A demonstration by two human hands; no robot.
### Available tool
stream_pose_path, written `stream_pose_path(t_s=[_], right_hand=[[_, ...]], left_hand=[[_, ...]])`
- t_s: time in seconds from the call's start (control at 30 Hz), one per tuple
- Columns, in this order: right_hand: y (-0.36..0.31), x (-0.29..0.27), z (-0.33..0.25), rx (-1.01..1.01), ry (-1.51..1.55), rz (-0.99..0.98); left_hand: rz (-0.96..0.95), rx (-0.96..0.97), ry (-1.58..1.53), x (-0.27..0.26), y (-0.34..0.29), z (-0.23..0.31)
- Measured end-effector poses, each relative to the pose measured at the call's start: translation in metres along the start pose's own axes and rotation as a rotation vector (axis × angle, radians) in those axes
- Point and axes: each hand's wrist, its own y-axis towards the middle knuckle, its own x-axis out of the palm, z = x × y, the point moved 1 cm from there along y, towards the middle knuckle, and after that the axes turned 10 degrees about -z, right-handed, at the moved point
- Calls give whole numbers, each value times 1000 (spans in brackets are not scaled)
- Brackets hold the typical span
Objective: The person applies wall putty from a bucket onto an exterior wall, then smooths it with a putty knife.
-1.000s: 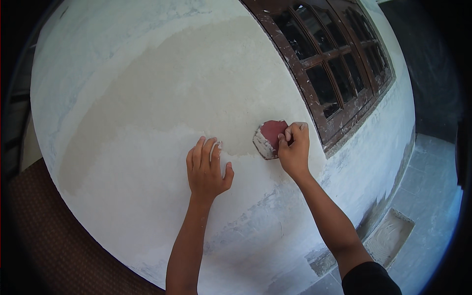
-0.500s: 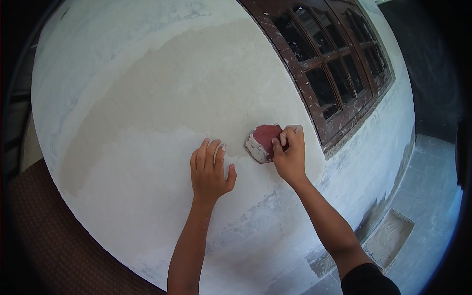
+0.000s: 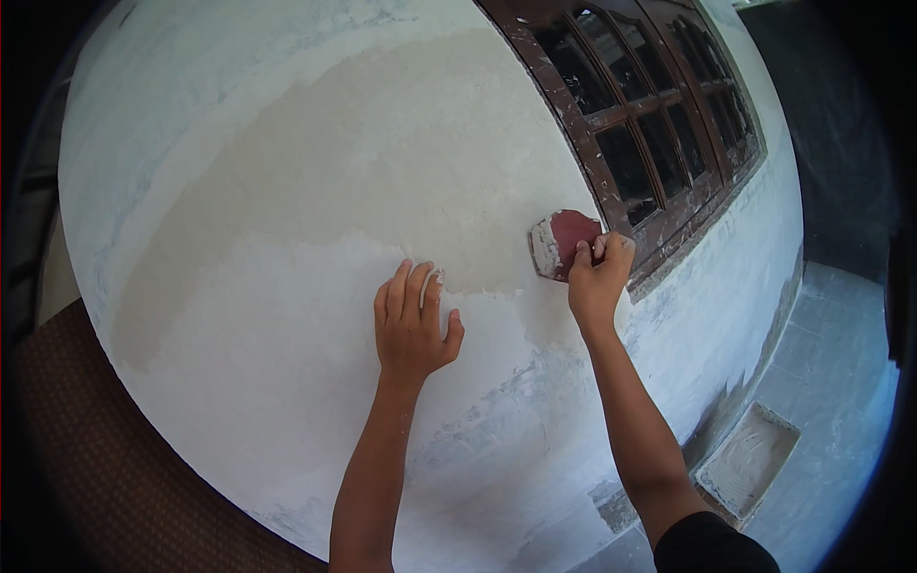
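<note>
White putty covers the wall (image 3: pixel 287 401) from six to nine o'clock; the tan patch above seems bare. Your right hand (image 3: pixel 597 282) clasps the scraper (image 3: pixel 564 244) at three o'clock; your left hand (image 3: pixel 413 325) rests flat, fingers extended.

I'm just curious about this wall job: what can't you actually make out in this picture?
- Head view: the handle of the red scraper, hidden inside the right hand.
- The left hand lies flat on the wall; its palm side is hidden.
- Contents of the tray below: too small to tell.
- The window panes show only dark.
</note>
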Motion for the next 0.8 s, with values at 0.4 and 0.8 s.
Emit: stream_pose_path(t_s=[0.4, 0.8], right_hand=[[-20, 30, -40, -144, 230, -203], [-12, 44, -46, -173, 154, -289]], left_hand=[[17, 11, -10, 2, -2, 0], [45, 29, -51, 7, -3, 4]])
